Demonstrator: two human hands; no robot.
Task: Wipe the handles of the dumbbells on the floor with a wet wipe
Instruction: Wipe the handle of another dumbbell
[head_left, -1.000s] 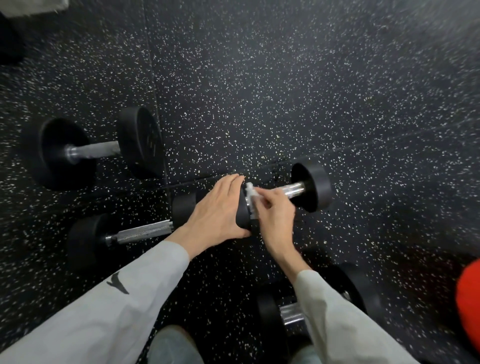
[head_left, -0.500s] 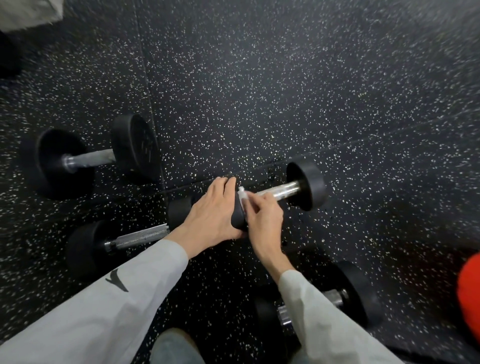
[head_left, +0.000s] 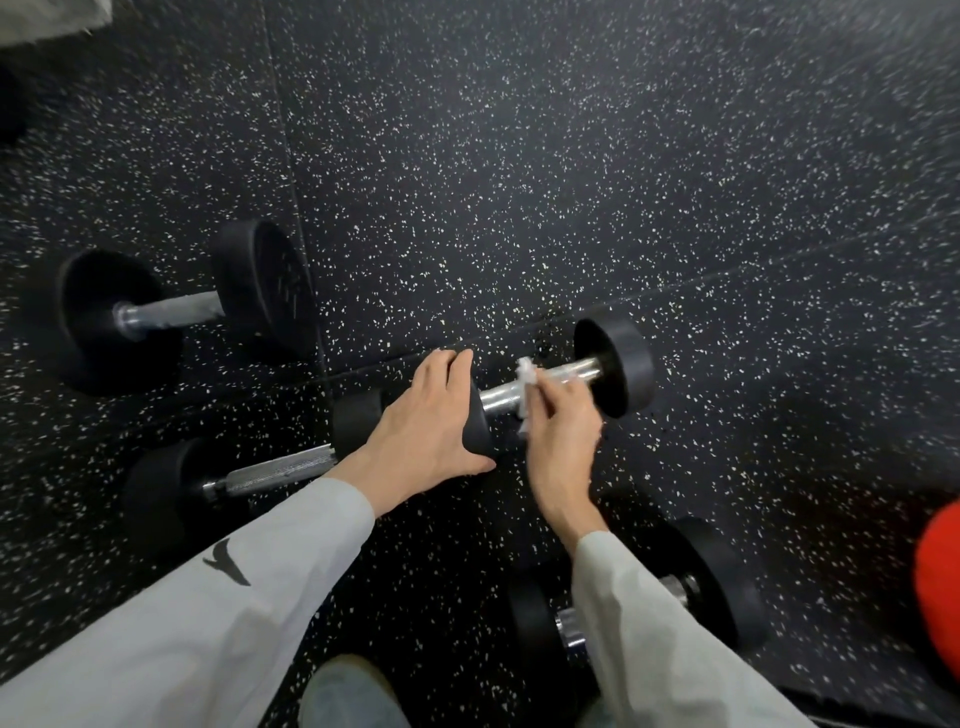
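A person in pale grey sleeves crouches over a black speckled floor with four dumbbells on it. The right hand is closed around a crumpled white wet wipe, pressing it to the shiny metal handle of the middle dumbbell, roughly halfway along the bar. The left hand lies flat with fingers spread loosely over that dumbbell's near black weight, thumb curled beneath its edge, steadying it rather than clutching it. The far weight sits at the 2 o'clock side of the hands, resting on the floor. At 9 o'clock from the hands lies a second dumbbell with a rough, knurled grip, its near end just beside the left wrist. A larger third dumbbell lies at 10 o'clock, well apart. A fourth dumbbell shows at 5 o'clock, partly hidden behind the right sleeve. A red object, too blurred to identify, cuts into the frame at 4 o'clock
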